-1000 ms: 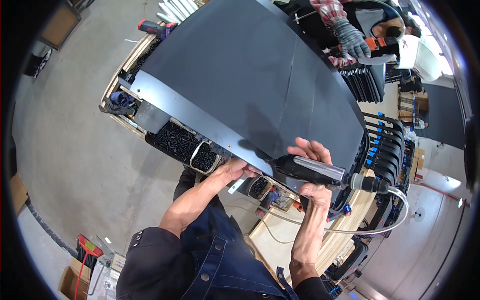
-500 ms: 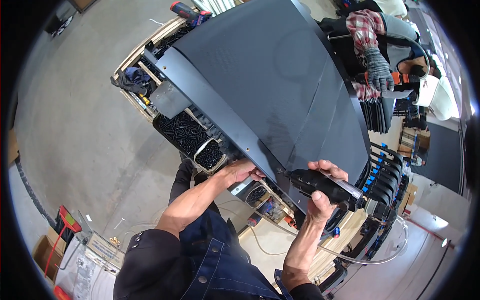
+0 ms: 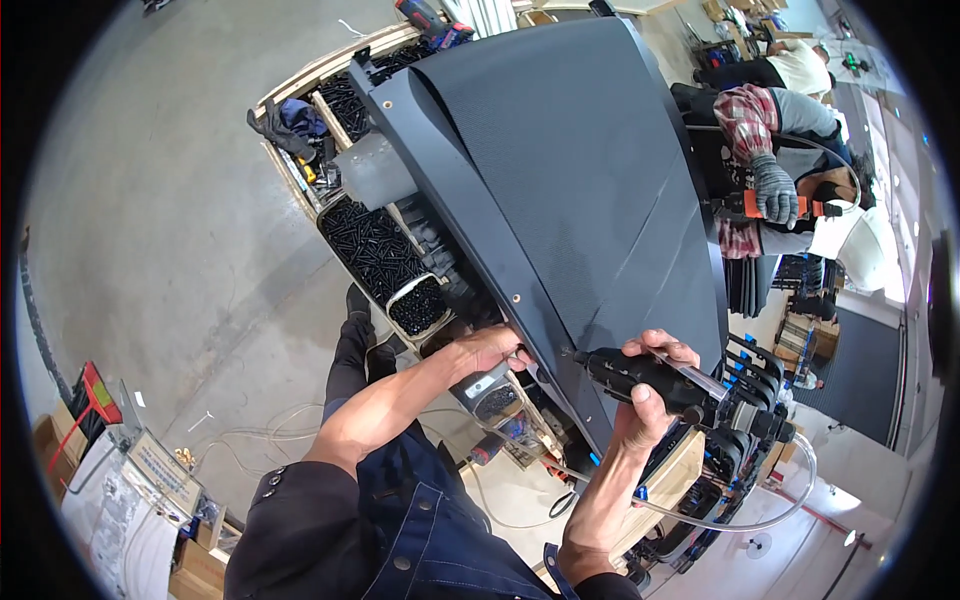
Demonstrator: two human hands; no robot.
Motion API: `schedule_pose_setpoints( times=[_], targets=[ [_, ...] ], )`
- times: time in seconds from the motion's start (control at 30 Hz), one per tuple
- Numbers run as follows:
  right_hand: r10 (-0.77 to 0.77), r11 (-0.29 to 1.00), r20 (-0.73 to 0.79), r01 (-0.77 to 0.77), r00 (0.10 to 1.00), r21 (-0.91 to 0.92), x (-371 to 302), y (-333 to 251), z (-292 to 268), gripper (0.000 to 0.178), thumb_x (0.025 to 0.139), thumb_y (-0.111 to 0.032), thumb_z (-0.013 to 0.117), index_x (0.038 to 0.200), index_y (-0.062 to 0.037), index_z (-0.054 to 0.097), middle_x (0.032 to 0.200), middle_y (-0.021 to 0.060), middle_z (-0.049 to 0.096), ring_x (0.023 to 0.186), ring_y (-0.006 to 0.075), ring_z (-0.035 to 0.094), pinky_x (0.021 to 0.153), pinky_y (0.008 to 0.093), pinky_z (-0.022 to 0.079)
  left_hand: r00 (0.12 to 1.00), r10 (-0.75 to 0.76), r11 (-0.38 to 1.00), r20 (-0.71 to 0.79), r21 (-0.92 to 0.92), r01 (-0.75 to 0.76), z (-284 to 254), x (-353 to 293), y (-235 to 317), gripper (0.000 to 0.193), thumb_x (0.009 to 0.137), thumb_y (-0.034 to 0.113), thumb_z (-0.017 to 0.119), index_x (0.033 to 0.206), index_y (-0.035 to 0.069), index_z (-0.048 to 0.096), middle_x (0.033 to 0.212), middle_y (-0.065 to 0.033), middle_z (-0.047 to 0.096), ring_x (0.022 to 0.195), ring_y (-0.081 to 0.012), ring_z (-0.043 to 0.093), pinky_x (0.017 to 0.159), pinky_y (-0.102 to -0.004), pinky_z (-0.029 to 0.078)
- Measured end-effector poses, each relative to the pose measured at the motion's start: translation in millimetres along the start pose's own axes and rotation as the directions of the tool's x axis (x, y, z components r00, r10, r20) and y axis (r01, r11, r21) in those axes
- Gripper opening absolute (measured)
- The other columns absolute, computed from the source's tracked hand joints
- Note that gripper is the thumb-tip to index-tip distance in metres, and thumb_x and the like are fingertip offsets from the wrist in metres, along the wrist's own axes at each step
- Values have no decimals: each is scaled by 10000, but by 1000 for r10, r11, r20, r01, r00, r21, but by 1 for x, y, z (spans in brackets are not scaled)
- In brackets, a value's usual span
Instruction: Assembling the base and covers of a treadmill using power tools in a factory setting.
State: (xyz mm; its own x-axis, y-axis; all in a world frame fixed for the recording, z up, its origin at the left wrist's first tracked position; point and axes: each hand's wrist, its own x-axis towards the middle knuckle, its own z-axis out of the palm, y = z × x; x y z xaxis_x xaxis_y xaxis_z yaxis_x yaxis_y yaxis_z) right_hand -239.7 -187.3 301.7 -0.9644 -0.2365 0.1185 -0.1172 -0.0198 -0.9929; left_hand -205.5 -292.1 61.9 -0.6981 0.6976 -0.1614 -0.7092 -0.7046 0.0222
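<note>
My right hand (image 3: pixel 650 385) is wrapped round a black air screwdriver (image 3: pixel 645 380) with a clear hose (image 3: pixel 790 510) at its back end. Its tip points left and meets the dark grey rail along the near edge of a large framed panel (image 3: pixel 570 150). Curled under that rail, left of the screwdriver tip, is my left hand (image 3: pixel 490 348). Its fingertips are drawn together and partly hidden, so what they hold, if anything, cannot be made out. The panel has a dark, textured sheet across its frame and slopes away from me.
Below the panel, bins of black screws (image 3: pixel 370 245) and a small tub of black parts (image 3: pixel 418 305) stand on a wooden bench. A cordless drill (image 3: pixel 435 25) lies at the far end. Across the panel, a co-worker's gloved hand (image 3: pixel 775 190) holds an orange power tool (image 3: pixel 745 205).
The whole view has shifted, bringing another person into sight at the upper right. Both hands and the screwdriver stay at nearly the same places on the panel's near rail.
</note>
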Motion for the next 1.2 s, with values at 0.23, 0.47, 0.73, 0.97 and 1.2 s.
schedule_pose_setpoints(
  times=[0.23, 0.47, 0.73, 0.97, 1.2],
  targets=[
    [-35, 999, 33, 34, 999, 10, 1, 4, -2, 582, 703, -156, 840, 1215, -87, 570, 1148, 135, 631, 948, 255, 654, 938, 441, 501, 974, 192, 981, -123, 26, -190, -6, -2, -7, 104, 924, 100, 667, 846, 106, 599, 730, 15, 511, 588, -55, 424, 471, -204, 282],
    [-135, 991, 123, 134, 983, 13, -2, 16, -10, 538, 735, -137, 815, 1190, -101, 530, 1102, 128, 626, 948, 267, 646, 942, 456, 495, 926, 358, 929, -116, 148, -340, 7, -4, -6, 76, 900, 23, 671, 954, 71, 646, 811, 23, 586, 672, -51, 507, 546, -220, 384],
    [-139, 990, 161, 139, 977, 14, -6, 19, -10, 537, 724, -111, 842, 1167, -106, 538, 1169, 116, 642, 999, 268, 638, 945, 455, 487, 819, 569, 798, -76, 293, -527, 14, -3, -9, 133, 897, 6, 666, 1022, 53, 661, 863, 26, 618, 728, -54, 548, 603, -234, 440],
    [-158, 987, 199, 152, 967, 48, -5, 21, -9, 540, 714, -116, 854, 1154, -104, 540, 1167, 124, 647, 989, 271, 648, 940, 481, 490, 795, 604, 753, -62, 371, -543, 4, -1, -12, 227, 894, -15, 651, 1116, 30, 670, 948, 42, 643, 850, -68, 592, 735, -267, 508],
    [-79, 995, 44, 81, 996, -51, 0, 13, -6, 861, 670, -297, 929, 1377, -64, 494, 1447, 224, 499, 1082, 335, 679, 951, 436, 560, 890, 412, 808, -194, 530, -258, 14, -20, 4, 114, 918, 149, 650, 990, 66, 684, 822, -7, 644, 732, -118, 618, 639, -283, 509]
  ],
)
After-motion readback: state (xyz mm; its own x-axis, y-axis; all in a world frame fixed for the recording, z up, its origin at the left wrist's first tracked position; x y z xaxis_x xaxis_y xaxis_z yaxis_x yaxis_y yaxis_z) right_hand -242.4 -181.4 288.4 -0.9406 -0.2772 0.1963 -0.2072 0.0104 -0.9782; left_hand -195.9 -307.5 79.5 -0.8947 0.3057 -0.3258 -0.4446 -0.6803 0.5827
